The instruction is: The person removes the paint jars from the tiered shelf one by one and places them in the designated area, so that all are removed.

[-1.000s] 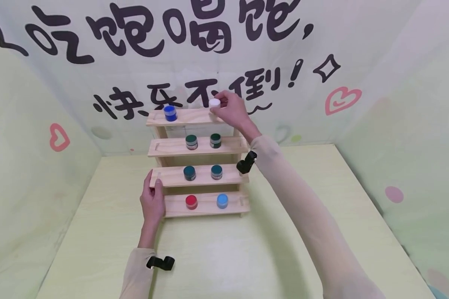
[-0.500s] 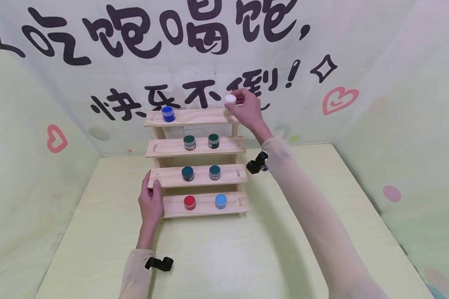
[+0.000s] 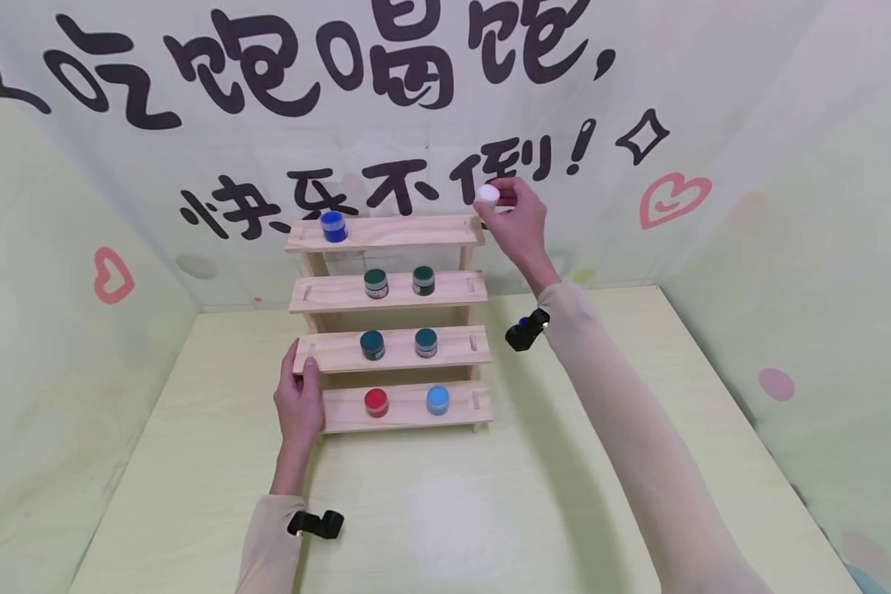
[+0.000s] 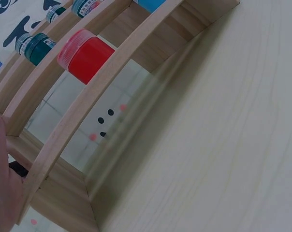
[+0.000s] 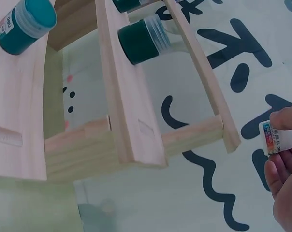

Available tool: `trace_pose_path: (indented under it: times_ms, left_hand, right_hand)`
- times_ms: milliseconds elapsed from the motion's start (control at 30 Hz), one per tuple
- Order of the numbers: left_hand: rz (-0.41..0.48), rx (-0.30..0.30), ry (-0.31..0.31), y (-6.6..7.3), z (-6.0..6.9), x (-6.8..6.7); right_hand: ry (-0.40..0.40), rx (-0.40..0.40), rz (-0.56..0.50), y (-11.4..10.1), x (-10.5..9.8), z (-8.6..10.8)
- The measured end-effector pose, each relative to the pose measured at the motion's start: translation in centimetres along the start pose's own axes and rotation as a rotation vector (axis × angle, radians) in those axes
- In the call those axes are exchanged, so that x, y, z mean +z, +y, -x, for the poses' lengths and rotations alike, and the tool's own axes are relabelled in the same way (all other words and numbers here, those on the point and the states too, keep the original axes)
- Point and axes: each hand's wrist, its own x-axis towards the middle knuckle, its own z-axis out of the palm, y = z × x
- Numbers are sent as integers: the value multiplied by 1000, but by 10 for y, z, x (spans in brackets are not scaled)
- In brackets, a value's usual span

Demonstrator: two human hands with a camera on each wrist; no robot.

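Note:
My right hand (image 3: 520, 221) pinches a small white paint jar (image 3: 487, 195) between thumb and fingers, just off the right end of the top shelf. In the right wrist view its label (image 5: 271, 137) faces the camera, and the jar is clear of the wood. My left hand (image 3: 299, 404) grips the left end of the second-lowest shelf of the tiered wooden rack (image 3: 401, 233). A blue jar (image 3: 334, 227) stands at the left of the top shelf. Below are green jars (image 3: 376, 284), teal jars (image 3: 373, 345), a red jar (image 3: 376, 403) and a light blue jar (image 3: 437, 400).
The rack stands on a pale wooden table (image 3: 416, 511) near the back wall (image 3: 431, 124), a sheet printed with large dark characters. Part of a blue thing (image 3: 524, 321) shows behind the black camera on my right wrist. Side walls (image 3: 809, 247) flank the table.
My right hand has moved right with the white jar, from above the top shelf to past its right end. My left hand keeps its grip on the rack.

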Motion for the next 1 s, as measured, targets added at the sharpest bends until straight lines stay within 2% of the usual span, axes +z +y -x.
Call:
trace_pose_path:
  times_ms: [167,367,533,800,1000]
  left_hand:
    - [3,-6,1,-1,0,1]
    - [11,5,3,-1,0,1]
    - [5,9,-4,0,1,1]
    - [7,-19,7,1,1,-1]
    - [4,-5,7,0,0,0]
  right_hand:
    - [51,-11,-5,12,-8,0]
    - [83,14,3,25,-20,3]
    - [94,39,19,35,-28,6]
    - [90,86,25,49,-37,13]
    - [107,103,41,64,-46,18]
